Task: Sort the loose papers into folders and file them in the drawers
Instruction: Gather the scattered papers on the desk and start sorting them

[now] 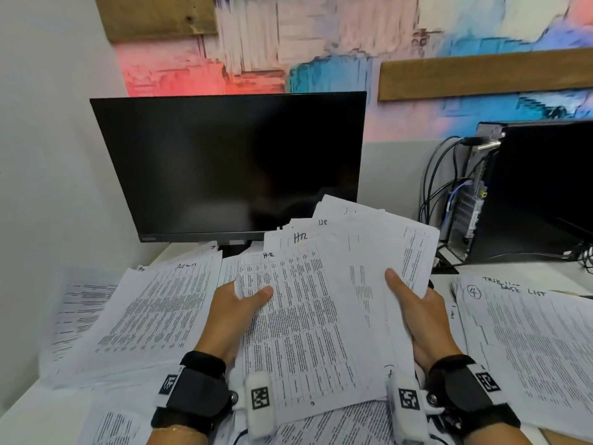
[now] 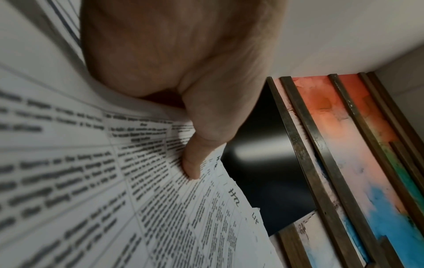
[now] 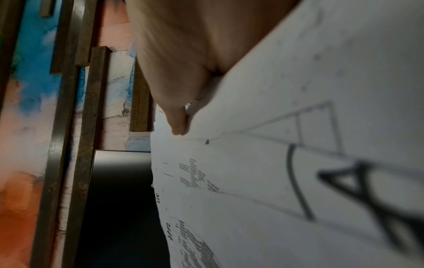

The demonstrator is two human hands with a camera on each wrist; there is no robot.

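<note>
White desk (image 1: 19, 409) is lying under loose printed paper sheets (image 1: 154, 313), dark flat monitor (image 1: 231, 165) standing behind. Left hand (image 1: 236, 311) and right hand (image 1: 417, 311) are both clamping a fanned stack of white printed pages (image 1: 321, 300) above the desk, thumbs pressing on top.

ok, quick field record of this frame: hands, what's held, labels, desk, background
left hand: grips sheaf's left edge, thumb on top
right hand: grips sheaf's right edge, thumb on top
sheaf: fanned printed sheets, lifted above desk
labels: "HR" handwritten on top corners
left pile: spread printed sheets on desk
right pile: top sheet marked circled 4, "Task list"
monitor: off, behind sheaf
PC: right rear, cables attached
folders, drawers: not in view
</note>
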